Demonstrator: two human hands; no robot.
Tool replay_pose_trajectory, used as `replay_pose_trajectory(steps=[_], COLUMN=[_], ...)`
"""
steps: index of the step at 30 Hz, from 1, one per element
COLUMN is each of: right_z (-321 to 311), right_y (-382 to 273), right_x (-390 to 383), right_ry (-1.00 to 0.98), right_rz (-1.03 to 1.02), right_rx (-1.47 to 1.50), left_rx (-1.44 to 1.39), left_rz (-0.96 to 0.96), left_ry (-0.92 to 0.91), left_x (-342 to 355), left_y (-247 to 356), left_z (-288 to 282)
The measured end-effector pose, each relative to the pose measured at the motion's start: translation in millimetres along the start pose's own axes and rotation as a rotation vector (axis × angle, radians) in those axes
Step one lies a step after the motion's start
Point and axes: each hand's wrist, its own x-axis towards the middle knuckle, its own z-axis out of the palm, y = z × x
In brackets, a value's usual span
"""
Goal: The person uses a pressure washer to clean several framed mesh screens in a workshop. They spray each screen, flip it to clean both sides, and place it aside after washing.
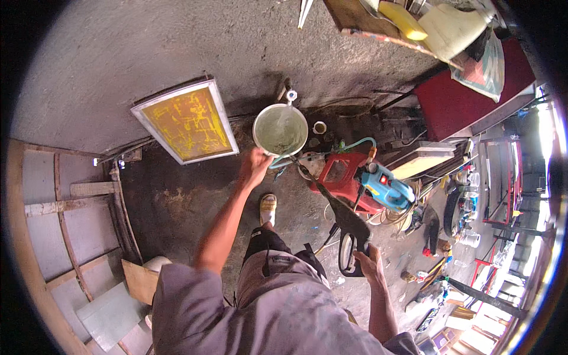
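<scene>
My left hand [258, 161] grips the near rim of a white bucket [276, 113] at the centre, beside a pale blue hose [360, 142] that runs over that rim. Water pours into the bucket from a tap [291, 96] on the wall. My right hand [368, 260] is closed round the handle of a black pressure-washer gun [334, 210], whose wand reaches up to the bucket. A blue pump [384, 186] sits on a red container [338, 170] right of the bucket. A yellow-coated screen frame [184, 121] stands to the left.
A red board [441, 97] and a cluttered shelf [399, 44] are at the upper right. Boards [142, 278] lean by a framed wall [44, 219] at left. Cables, bottles and tools crowd the floor at right. My foot [267, 210] is below the bucket.
</scene>
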Motion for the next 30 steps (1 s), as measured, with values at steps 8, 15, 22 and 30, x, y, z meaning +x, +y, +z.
replay_pose_trajectory(steps=[8,15,22,30], right_z=[-16.8,-39.0,-68.4,-113.2], right_y=[-109.1,-106.8,-145.8,-122.0], right_x=[72.3,139.7,237.7,244.9], right_ry=[-0.015,-0.053,-0.187,-0.198], right_rz=[0.096,0.072,0.009,-0.192], right_rx=[-0.27,-0.196,-0.481,-0.395], left_rx=[0.692,0.863,1.073,1.168], left_rz=[0.003,0.164,0.335,0.65], left_ry=[-0.076,-0.098,-0.302,-0.191], left_x=[249.6,307.5,309.4,274.5], left_y=[-20.9,-58.4,-42.5,-38.4], left_z=[95.7,138.5,132.5,110.0])
